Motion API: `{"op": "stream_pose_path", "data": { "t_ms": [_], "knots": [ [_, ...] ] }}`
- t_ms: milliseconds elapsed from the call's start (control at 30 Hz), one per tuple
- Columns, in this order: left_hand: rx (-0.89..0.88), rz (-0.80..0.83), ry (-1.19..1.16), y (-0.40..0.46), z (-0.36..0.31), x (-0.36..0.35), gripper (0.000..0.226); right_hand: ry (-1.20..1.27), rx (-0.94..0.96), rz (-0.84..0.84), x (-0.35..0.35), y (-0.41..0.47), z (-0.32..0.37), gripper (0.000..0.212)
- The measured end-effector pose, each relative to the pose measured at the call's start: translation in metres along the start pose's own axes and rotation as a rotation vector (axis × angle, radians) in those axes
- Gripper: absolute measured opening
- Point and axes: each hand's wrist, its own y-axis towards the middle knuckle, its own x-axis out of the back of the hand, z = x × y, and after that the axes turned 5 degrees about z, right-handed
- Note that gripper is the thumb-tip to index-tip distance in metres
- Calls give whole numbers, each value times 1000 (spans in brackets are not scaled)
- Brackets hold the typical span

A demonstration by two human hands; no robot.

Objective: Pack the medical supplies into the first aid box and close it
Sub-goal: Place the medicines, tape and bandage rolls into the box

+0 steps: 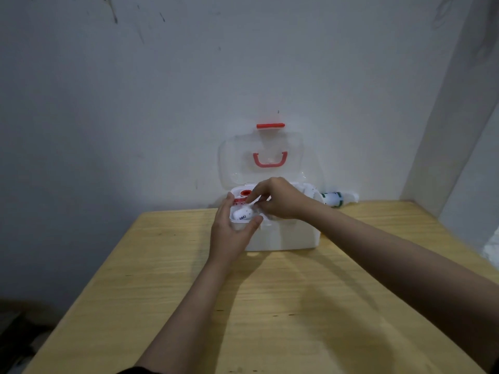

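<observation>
A white first aid box [286, 237] stands at the far edge of the wooden table, its clear lid [270, 160] with a red handle leaning open against the wall. My left hand [232, 230] grips the box's front left rim. My right hand [278, 198] reaches in from above, fingers pinching something white that I cannot identify. Inside at the left lie a small white bottle [241, 214] with dark print and a red-and-white pack [243, 197].
A white bottle with a green label [334, 198] lies on its side behind the box at the right, against the wall. The wooden table [270, 306] stretches toward me. A wall corner rises at the right.
</observation>
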Motion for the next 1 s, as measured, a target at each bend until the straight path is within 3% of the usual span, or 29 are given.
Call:
{"op": "stream_pose_path", "data": {
  "t_ms": [400, 567, 700, 1000],
  "knots": [
    [21, -1, -53, -1, 7, -3, 79, 58, -169, -281, 58, -82, -66, 15],
    [29, -9, -41, -1, 7, -4, 77, -102, -388, -191, 60, -129, -119, 18],
    [29, -13, -37, -1, 7, -3, 75, -92, -517, -177, 49, -153, -148, 25],
    [31, -17, -25, -2, 7, -3, 74, 168, -528, -267, 26, -158, -163, 22]
  ]
}}
